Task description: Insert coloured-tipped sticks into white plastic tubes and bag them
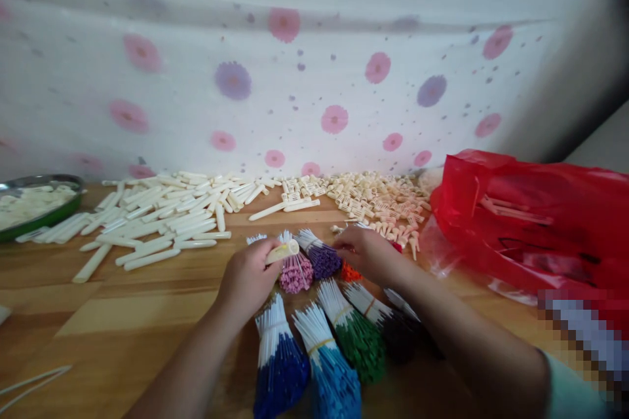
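My left hand (250,275) is closed round a cream plastic pen barrel (284,251), whose round open end faces right. Just past it lies a bundle of pink-tipped white pen refills (296,273). My right hand (366,250) is over the bundles, fingers bent and close together beside the purple bundle (324,260) and above the orange one (350,272). Whatever its fingertips pinch is hidden. Nearer me lie banded bundles in dark blue (282,373), light blue (337,380), green (361,344) and black (400,334); my right forearm partly covers the black one.
Many cream barrels (167,209) are heaped at the back left, with small cream clip parts (381,196) to their right. A green-rimmed dish (42,226) of pale pieces stands far left. The red plastic bag (535,222) sits at right. A flowered sheet (304,91) hangs behind the table.
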{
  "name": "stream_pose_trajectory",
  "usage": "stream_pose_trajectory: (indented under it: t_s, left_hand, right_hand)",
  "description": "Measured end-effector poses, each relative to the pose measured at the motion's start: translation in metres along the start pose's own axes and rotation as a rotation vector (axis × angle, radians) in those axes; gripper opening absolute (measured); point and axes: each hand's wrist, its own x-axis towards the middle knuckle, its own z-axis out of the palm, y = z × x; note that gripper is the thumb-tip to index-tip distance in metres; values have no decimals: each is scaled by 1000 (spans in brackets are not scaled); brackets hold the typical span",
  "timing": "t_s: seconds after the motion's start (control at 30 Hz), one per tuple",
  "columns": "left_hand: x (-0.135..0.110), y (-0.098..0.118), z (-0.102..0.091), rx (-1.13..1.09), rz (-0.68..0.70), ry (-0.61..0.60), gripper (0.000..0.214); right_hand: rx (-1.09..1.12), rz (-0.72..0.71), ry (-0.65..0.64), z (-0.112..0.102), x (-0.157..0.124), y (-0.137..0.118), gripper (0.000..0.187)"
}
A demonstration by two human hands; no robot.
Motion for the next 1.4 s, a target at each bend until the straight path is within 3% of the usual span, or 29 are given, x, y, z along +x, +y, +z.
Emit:
stream_pose_trajectory:
  t_s: [0.13,0.3,0.57,0.67,0.8,0.93,1.03,1.13,1.27,1.4]
  left_hand:
    - [-2,4,6,11,97,-46,22]
    - [-6,17,9,13,272,-115,28]
    - [2,50,14,273,351,-285,19]
    - [4,55,18,316,344,-298,20]
    - [7,58,21,356,322,-297,22]
    - [7,59,15,368,298,-293,23]
    - [1,60,3,252,287,-231,8]
    - [-7,64,-6,-36,329,-104,25]
    - [-16,65,-3,-192,353,-138,25]
    - [-18,61,2,-429,104,-157,9]
  right_hand:
    - [-234,111,-112,12,23,-4,21]
    - [-430,212,-213,26,31,-11,22]
    - [-498,216,-235,30,31,-14,25]
    - [-489,224,-210,32,29,-13,26]
    - [-458,219,-143,20,11,-10,23]
    - [-391,202,-36,-13,-25,-3,19]
    - [-287,145,25,-35,-50,-3,19]
    - [-105,19,57,-38,-60,-13,15]
    - [317,-157,158,-16,-53,-25,13]
    - [986,-143,196,11,-44,-25,9]
